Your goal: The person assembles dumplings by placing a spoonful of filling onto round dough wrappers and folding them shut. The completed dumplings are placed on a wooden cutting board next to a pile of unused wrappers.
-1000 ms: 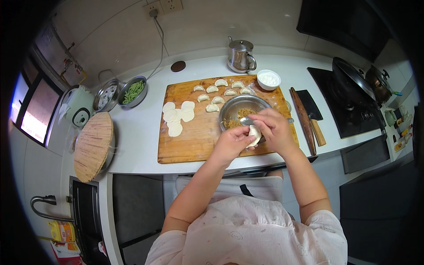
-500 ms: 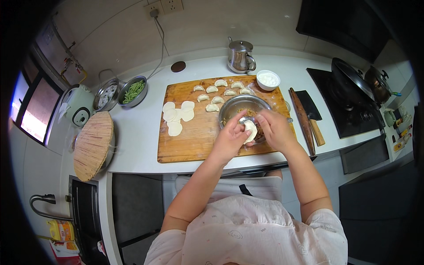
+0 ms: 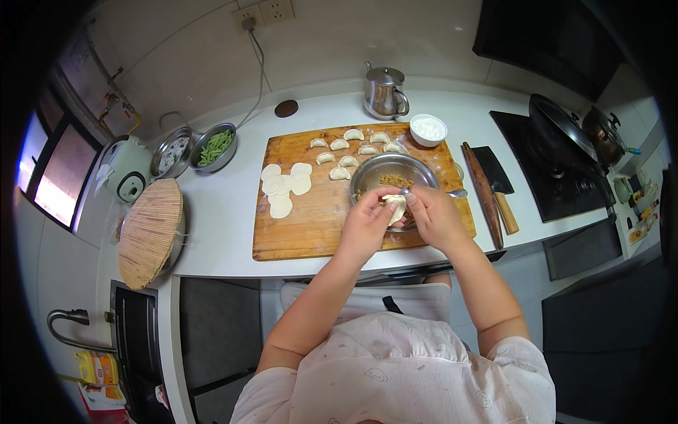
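Observation:
Over the metal mixing bowl (image 3: 361,168), my left hand (image 3: 365,225) is closed around a pale dumpling wrapper (image 3: 397,208), folded upward and partly hidden by the fingers. My right hand (image 3: 436,215) is pinched at the wrapper's right edge. A metal spoon (image 3: 458,193) appears to run through this hand: its handle sticks out to the right and a metal gleam shows at the fingertips. Brown minced filling (image 3: 392,182) lies in the bowl. Beyond it, several finished dumplings (image 3: 340,144) rest on the wooden board (image 3: 304,230). Flat round wrappers (image 3: 280,205) overlap on the board's left.
A white bowl of white contents (image 3: 429,129) stands at the board's far right corner, a lidded steel pot (image 3: 385,95) behind. Rolling pin (image 3: 483,198) and cleaver (image 3: 503,184) lie right, before the black stove (image 3: 526,152). Green beans (image 3: 214,147) and a woven lid (image 3: 150,233) are left.
My hands have come closer together over the bowl. The wrapper, more open before, is now folded up between my fingers, and my right fingertips have moved onto its edge.

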Action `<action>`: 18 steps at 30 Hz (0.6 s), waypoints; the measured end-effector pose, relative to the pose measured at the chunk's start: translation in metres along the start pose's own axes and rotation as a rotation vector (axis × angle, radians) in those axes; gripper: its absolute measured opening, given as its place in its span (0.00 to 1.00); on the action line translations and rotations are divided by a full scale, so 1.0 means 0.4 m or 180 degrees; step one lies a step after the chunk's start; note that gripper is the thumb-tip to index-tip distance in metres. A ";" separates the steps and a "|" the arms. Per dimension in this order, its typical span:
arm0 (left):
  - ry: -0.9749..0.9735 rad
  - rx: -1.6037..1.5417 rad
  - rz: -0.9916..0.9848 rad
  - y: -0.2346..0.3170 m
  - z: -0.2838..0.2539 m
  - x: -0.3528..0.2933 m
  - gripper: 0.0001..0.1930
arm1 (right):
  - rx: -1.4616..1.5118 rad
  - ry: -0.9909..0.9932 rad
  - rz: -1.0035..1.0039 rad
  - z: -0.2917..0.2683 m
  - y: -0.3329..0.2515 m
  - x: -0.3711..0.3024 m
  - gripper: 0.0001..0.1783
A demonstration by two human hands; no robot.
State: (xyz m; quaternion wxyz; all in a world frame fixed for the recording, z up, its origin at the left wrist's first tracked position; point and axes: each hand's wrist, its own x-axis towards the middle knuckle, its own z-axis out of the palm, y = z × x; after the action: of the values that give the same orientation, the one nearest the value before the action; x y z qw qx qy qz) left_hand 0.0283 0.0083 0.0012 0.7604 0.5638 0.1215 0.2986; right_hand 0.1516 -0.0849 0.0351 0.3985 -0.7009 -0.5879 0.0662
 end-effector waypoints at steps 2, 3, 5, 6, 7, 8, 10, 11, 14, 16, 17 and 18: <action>0.0011 -0.0055 0.0104 0.001 -0.001 0.002 0.13 | 0.0167 0.0109 0.0043 0.011 -0.009 -0.005 0.08; -0.0010 -0.0041 0.0044 0.004 0.001 0.001 0.14 | 0.0256 0.0197 -0.0003 0.024 -0.003 -0.006 0.08; -0.0054 -0.0014 -0.0075 0.014 0.007 -0.001 0.14 | 0.0328 0.0349 -0.0117 0.039 0.011 -0.007 0.08; -0.0032 0.0119 -0.0035 0.014 0.006 -0.002 0.14 | 0.0320 0.0408 -0.0188 0.045 0.017 -0.005 0.08; -0.0011 0.0252 0.0004 0.013 0.005 -0.003 0.14 | 0.0310 0.0468 -0.0258 0.047 0.019 -0.004 0.08; 0.0009 0.0384 0.0043 0.012 0.004 -0.004 0.15 | 0.0213 0.0486 -0.0354 0.046 0.021 -0.001 0.08; -0.0047 0.0209 0.0055 0.012 -0.002 -0.005 0.15 | 0.0015 0.0517 -0.0552 0.041 0.022 0.004 0.08; -0.0076 0.0122 0.0060 0.012 -0.004 -0.006 0.15 | 0.0078 0.0433 -0.0432 0.036 0.021 0.003 0.08; 0.0098 -0.0095 0.0164 0.010 -0.006 -0.004 0.14 | 0.0212 0.0265 -0.0172 0.023 0.009 -0.003 0.09; 0.0083 -0.0160 0.0217 0.000 -0.013 0.001 0.14 | 0.0234 0.0285 -0.0119 0.023 0.000 -0.008 0.09; 0.0076 -0.0193 0.0243 -0.004 -0.016 0.002 0.13 | 0.0205 0.0313 -0.0170 0.026 -0.001 -0.007 0.09; 0.0098 -0.0166 0.0154 0.002 -0.011 0.000 0.13 | 0.0177 0.0342 -0.0212 0.032 0.002 -0.008 0.10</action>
State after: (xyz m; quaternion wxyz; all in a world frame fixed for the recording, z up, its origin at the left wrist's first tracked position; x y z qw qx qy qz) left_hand 0.0257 0.0119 0.0005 0.7654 0.5419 0.1117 0.3285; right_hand 0.1440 -0.0814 0.0248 0.4508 -0.6721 -0.5866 0.0316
